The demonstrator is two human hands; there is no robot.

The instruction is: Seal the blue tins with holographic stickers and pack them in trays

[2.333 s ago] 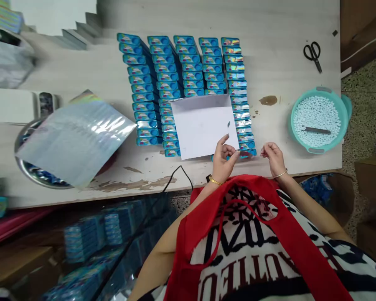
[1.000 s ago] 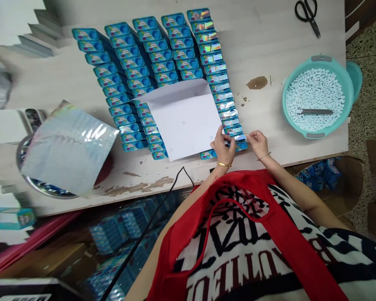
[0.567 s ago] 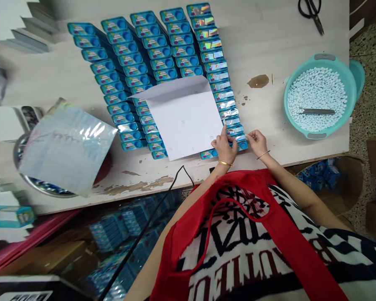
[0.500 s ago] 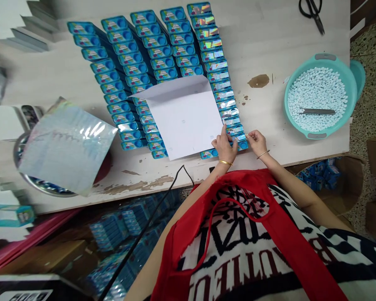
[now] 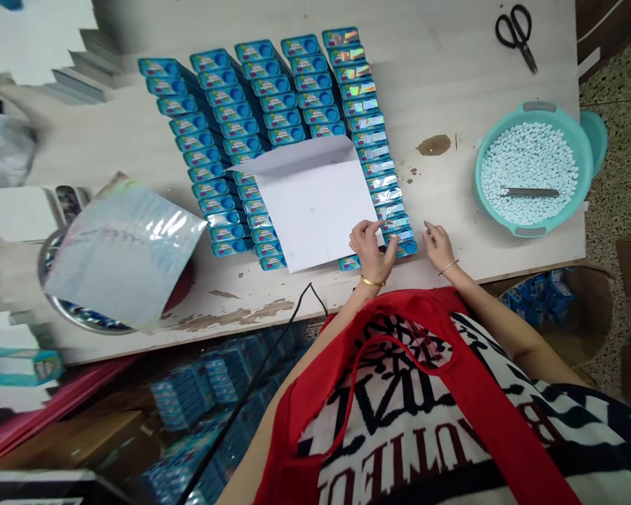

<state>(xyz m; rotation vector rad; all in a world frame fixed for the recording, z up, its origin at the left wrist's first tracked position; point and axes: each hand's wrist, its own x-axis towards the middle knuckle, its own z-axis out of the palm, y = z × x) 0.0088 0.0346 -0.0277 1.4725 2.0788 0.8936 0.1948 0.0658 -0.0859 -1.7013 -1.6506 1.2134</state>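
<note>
Head view: smooth white paper (image 5: 318, 210), creased near far edge, lay flat-faced over rows of glossy blue packs (image 5: 381, 167). Left hand (image 5: 372, 254) hovered at or touched paper's near right corner, thumb and forefinger spread. Right hand (image 5: 438, 249) right of paper, apart from packs, fingers curled; whether tips pinched anything, could not tell. Farther right of paper: round turquoise plastic basin (image 5: 482, 200), small pale pellets (image 5: 528, 158). Left of paper: crinkled shiny plastic sheet (image 5: 120, 256).
</note>
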